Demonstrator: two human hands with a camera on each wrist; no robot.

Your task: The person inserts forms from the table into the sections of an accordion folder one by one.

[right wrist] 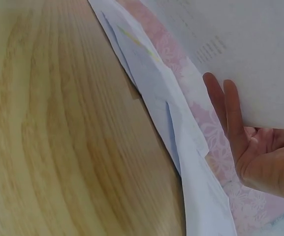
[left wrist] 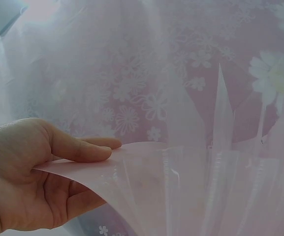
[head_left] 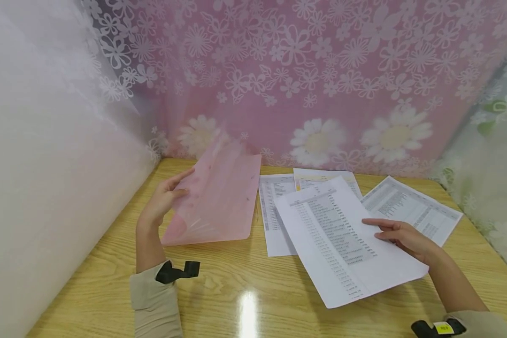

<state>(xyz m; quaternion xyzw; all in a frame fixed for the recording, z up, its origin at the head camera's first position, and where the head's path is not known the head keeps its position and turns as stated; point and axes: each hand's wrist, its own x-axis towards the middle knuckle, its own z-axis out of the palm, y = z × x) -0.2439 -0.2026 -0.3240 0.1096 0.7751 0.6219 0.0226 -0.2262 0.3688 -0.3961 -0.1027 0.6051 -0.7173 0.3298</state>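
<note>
A left hand [head_left: 162, 204] pinches the lifted edge of a pink folder [head_left: 224, 202] on a wood-grain table [head_left: 211, 310]; beyond it, a right hand [head_left: 407, 238] grips a printed sheet [head_left: 334, 234] raised over other pages [head_left: 431, 213]. Light pressure should keep the sheet uncreased.

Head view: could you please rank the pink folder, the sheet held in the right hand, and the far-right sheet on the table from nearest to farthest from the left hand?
1. Pink folder: on the left, gripped by the left hand.
2. Held sheet: right of the folder, in the right hand.
3. Far-right sheet: on the table, farther right.
</note>
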